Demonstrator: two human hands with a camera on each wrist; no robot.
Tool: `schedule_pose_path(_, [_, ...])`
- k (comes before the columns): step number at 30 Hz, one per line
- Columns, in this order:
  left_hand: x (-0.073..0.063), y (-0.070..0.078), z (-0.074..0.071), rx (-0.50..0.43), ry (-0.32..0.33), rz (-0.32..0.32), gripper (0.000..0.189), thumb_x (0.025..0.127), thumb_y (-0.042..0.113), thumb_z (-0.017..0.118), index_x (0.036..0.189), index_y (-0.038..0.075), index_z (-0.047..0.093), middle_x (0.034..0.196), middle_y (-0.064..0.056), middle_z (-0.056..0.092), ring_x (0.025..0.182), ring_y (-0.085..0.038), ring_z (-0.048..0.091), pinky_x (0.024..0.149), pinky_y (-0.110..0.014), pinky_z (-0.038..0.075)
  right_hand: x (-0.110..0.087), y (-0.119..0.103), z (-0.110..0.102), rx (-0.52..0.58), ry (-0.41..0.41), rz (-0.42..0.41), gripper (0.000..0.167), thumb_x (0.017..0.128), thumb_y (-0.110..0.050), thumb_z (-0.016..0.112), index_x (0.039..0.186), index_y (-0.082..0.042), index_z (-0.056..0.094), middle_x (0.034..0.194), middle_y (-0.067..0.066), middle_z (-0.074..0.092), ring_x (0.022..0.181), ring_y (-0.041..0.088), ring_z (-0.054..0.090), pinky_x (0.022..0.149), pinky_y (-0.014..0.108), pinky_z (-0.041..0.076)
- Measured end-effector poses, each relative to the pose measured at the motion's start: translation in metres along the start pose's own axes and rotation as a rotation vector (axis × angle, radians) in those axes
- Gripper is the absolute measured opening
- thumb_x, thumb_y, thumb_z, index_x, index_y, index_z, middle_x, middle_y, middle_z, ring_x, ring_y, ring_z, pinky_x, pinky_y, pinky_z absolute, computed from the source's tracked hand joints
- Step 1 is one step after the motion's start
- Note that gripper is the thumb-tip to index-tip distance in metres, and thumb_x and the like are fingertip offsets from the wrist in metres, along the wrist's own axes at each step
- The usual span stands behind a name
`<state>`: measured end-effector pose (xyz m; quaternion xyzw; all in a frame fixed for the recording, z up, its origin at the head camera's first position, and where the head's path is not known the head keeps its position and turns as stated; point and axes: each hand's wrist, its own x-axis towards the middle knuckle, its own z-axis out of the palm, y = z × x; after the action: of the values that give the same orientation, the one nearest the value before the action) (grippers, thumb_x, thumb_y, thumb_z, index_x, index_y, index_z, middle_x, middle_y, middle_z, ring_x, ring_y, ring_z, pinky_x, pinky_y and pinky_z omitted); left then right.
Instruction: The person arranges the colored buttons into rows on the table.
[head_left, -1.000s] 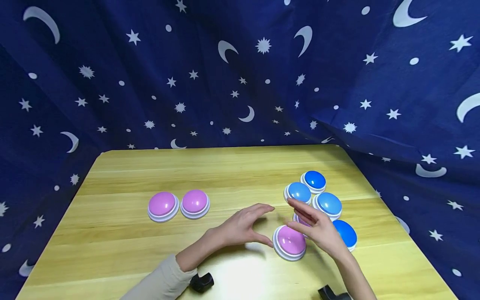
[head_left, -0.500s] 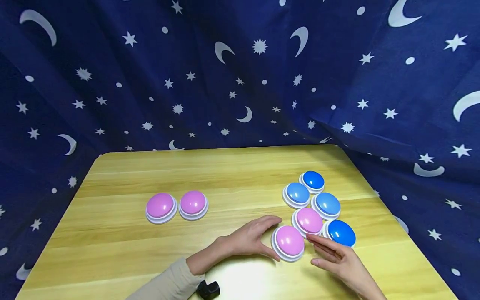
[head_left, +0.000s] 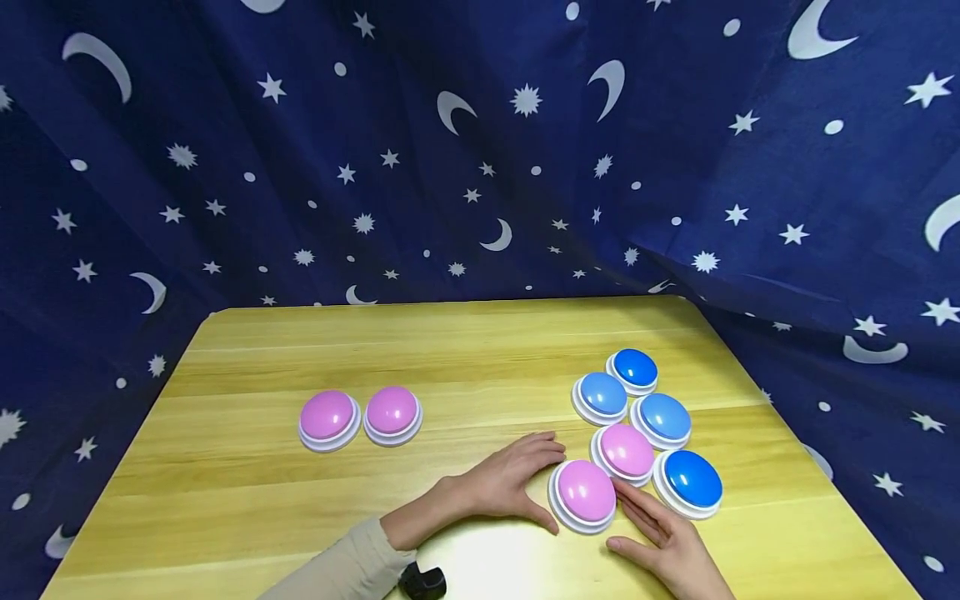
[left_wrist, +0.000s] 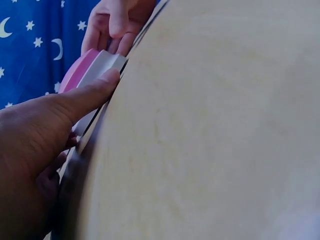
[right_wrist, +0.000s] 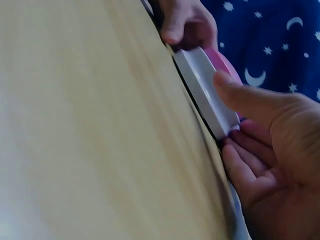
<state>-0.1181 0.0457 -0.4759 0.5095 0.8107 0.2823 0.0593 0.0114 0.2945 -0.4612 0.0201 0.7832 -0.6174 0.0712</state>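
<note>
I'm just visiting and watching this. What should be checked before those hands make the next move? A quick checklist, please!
1. A hand at each side of the nearest pink button: ok, left hand at its left, right hand at its right.
2. Firm hold by both hands: cannot tell; contact is hard to judge.
3. Nearest pink button dome-up: ok.
4. Free space all round it: not ok; another pink button sits close behind, to the right.
5. Leftmost pink button away from both hands: ok.
</note>
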Motion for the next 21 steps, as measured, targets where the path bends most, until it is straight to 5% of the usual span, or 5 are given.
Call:
schedule_pose_path(8, [0.000, 0.001, 0.008, 0.021, 0.087, 0.026, 0.083, 0.077, 0.055, 0.079, 0.140, 0.008, 0.054, 0.144, -0.004, 0.052, 0.140, -0.016, 0.038, 0.116, -0.029, 0.026, 0.000, 0.002, 0.017, -0.194, 0.177, -0.009, 0.074, 0.074, -0.015, 0.087, 0.141, -0.010, 0.055, 0.141, 0.014, 0.054, 0.117, -0.003, 0.052, 0.091, 0.009, 0.043])
schedule_pose_path(21, [-0.002, 0.003, 0.008, -0.146, 0.134, -0.023, 0.073, 0.074, 0.050, 0.084, 0.134, 0.014, 0.061, 0.136, 0.003, 0.059, 0.132, -0.009, 0.046, 0.111, -0.025, 0.033, 0.003, 0.001, 0.028, -0.134, 0.239, 0.016, 0.074, 0.074, -0.009, 0.087, 0.140, -0.006, 0.054, 0.140, 0.017, 0.053, 0.113, -0.006, 0.054, 0.090, 0.011, 0.046])
